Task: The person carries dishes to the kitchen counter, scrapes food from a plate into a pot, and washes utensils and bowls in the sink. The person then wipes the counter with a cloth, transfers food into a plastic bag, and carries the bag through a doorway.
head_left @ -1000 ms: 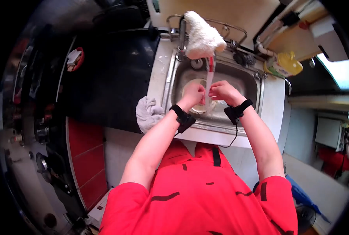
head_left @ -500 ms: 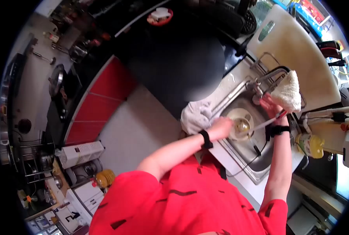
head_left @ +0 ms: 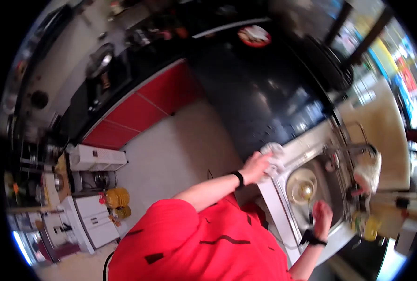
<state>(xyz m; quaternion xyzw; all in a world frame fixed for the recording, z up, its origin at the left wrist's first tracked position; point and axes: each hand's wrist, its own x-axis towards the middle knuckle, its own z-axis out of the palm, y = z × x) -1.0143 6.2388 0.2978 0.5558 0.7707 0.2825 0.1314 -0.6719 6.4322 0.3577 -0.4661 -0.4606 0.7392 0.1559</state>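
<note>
1. The left hand (head_left: 256, 168) lay on a pale grey cloth (head_left: 275, 157), its fingers grasping the bunched fabric. A bunched hold probably suited such a limp thing, which gave the fingers no firm edge.
2. That cloth, the thing in hand, was at the corner where the black bench (head_left: 264, 107) met the white sink surround. The spot probably kept it within easy reach yet outside the basin.
3. The right hand (head_left: 322, 218) hung above the near part of the sink (head_left: 330, 189), apart from the cloth. Its fingers looked curled, but blur hid them; I could not tell whether they were clenched or loose. Nothing showed in them.
4. A pale plate (head_left: 293, 189) lay in the basin with a small, clear, rounded thing (head_left: 307, 190) on or over it. The basin presumably caught any water from them.
5. A fluffy white cloth (head_left: 368, 172) was at the end of the tap (head_left: 351, 149), perhaps hung there to drip into the sink.
6. A large pale board (head_left: 384, 124) stood behind the tap, seemingly upright to save room.
</note>
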